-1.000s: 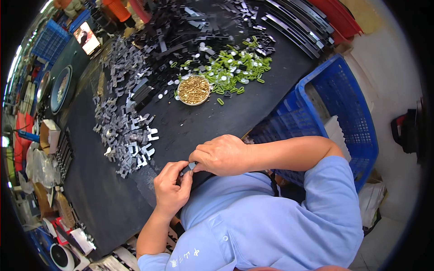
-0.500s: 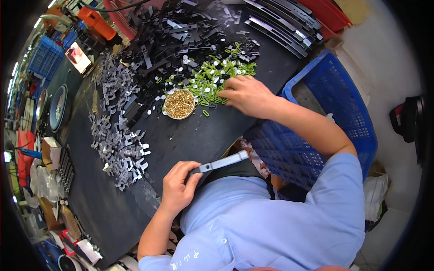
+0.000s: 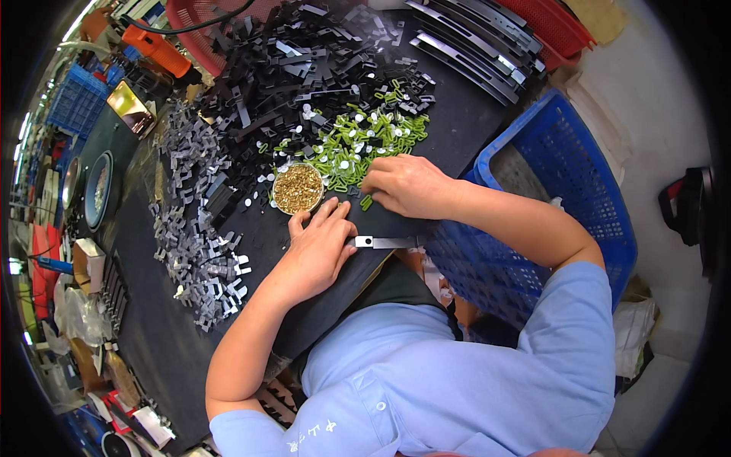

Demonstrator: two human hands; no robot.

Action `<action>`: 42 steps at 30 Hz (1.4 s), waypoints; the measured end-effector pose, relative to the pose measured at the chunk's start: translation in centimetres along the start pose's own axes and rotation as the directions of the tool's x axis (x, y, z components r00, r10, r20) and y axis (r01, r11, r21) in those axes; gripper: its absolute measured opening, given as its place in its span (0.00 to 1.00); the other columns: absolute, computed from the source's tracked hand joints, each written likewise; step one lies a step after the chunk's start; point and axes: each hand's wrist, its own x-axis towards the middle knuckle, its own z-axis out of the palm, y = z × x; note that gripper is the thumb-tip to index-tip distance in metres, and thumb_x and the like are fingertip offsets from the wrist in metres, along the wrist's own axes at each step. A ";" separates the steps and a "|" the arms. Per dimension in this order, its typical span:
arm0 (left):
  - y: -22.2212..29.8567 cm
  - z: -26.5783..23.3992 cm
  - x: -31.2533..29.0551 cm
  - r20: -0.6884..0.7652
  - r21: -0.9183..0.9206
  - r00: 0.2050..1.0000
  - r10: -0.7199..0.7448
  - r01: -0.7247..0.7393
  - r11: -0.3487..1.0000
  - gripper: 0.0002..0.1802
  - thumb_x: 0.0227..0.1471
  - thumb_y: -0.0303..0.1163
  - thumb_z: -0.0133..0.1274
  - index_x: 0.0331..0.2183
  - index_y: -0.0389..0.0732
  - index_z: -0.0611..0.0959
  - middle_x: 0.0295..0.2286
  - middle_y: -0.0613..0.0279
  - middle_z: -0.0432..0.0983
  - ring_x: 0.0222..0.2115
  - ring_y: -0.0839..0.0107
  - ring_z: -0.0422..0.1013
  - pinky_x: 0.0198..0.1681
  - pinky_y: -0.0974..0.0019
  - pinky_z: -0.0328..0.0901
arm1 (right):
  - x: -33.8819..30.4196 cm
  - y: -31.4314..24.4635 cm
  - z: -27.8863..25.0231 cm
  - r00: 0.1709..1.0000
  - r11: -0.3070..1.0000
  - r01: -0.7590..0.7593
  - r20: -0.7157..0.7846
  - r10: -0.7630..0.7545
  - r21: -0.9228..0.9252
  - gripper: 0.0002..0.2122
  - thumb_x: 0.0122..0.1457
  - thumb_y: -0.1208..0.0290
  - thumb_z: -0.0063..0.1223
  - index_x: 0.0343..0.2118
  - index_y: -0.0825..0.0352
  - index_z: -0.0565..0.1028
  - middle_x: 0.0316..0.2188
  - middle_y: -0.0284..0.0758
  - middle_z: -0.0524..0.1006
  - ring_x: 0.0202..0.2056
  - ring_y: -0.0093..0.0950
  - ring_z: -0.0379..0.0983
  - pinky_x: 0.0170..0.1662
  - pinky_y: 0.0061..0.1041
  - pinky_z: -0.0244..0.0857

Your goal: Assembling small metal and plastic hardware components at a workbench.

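My left hand holds a flat grey metal strip with a dark hole near its held end. The strip points right, over the table's near edge. This hand's fingertips reach to the near rim of a round dish full of small brass-coloured pieces. My right hand is closed at the near edge of a pile of green oblong loops mixed with white discs. Its fingertips are pinched together, and what they hold is hidden. Green loops lie just below them.
Black metal parts are heaped at the far middle, with grey clips along the left. Long dark strips lie far right. A blue crate stands right of the table. A phone and a bowl are far left.
My left hand has moved up and right with the metal strip, from by my lap to the dish. My right hand has come down slightly towards me.
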 end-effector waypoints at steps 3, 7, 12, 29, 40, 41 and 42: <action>0.9 0.3 -0.4 -0.016 0.059 0.999 0.029 -0.028 0.998 0.11 0.49 0.28 0.50 0.37 0.41 0.70 0.51 0.44 0.60 0.55 0.52 0.53 0.52 0.50 0.46 | 0.2 -0.2 0.9 0.980 0.978 0.196 0.035 -0.194 -0.074 0.06 0.45 0.71 0.53 0.28 0.62 0.74 0.26 0.31 0.70 0.28 0.29 0.70 0.32 0.28 0.62; 2.2 0.6 -1.3 0.024 0.018 0.999 0.023 -0.024 1.000 0.12 0.47 0.27 0.51 0.36 0.41 0.69 0.48 0.47 0.63 0.53 0.53 0.56 0.50 0.49 0.48 | 0.7 -0.3 1.5 0.969 0.957 0.231 0.130 -0.211 -0.172 0.07 0.44 0.70 0.52 0.29 0.61 0.74 0.25 0.30 0.70 0.28 0.27 0.69 0.33 0.26 0.61; 1.9 0.5 -3.7 0.012 -0.065 1.000 0.029 -0.028 0.998 0.11 0.48 0.26 0.50 0.36 0.39 0.68 0.46 0.48 0.64 0.53 0.53 0.57 0.53 0.48 0.50 | 6.0 1.2 -1.9 0.993 0.979 -0.058 0.086 0.076 -0.196 0.07 0.47 0.69 0.54 0.31 0.61 0.74 0.29 0.35 0.73 0.30 0.31 0.72 0.33 0.32 0.66; 2.9 1.0 -4.2 0.034 -0.105 0.999 -0.011 0.014 0.994 0.10 0.48 0.26 0.51 0.35 0.38 0.70 0.51 0.45 0.60 0.55 0.53 0.55 0.56 0.48 0.46 | 9.6 7.1 -2.3 0.941 0.934 -0.328 -0.142 0.308 -0.144 0.15 0.49 0.62 0.56 0.39 0.61 0.73 0.37 0.39 0.68 0.37 0.39 0.71 0.40 0.34 0.67; 2.2 1.0 -4.6 -0.109 -0.156 0.991 0.072 -0.089 0.984 0.14 0.43 0.22 0.53 0.35 0.36 0.69 0.41 0.49 0.69 0.47 0.50 0.63 0.51 0.52 0.56 | 11.4 5.2 -1.3 0.967 0.999 0.011 -0.255 -0.020 -0.038 0.12 0.48 0.73 0.56 0.37 0.64 0.74 0.34 0.36 0.72 0.33 0.34 0.73 0.38 0.29 0.69; 2.0 1.0 -4.6 -0.117 -0.170 0.990 0.073 -0.093 0.981 0.14 0.43 0.22 0.53 0.34 0.36 0.69 0.40 0.48 0.69 0.47 0.50 0.63 0.51 0.52 0.56 | 11.1 4.5 -2.1 0.969 0.996 -0.046 -0.239 0.061 0.070 0.10 0.47 0.75 0.56 0.36 0.66 0.74 0.32 0.37 0.73 0.32 0.32 0.74 0.37 0.27 0.69; 1.7 0.9 -4.5 -0.121 -0.185 0.990 0.076 -0.098 0.978 0.14 0.43 0.22 0.53 0.34 0.36 0.69 0.40 0.48 0.69 0.47 0.50 0.63 0.51 0.52 0.56 | 10.5 3.9 -2.5 0.968 0.989 -0.057 -0.234 0.088 0.138 0.10 0.47 0.76 0.56 0.35 0.67 0.74 0.31 0.37 0.73 0.30 0.30 0.74 0.36 0.27 0.69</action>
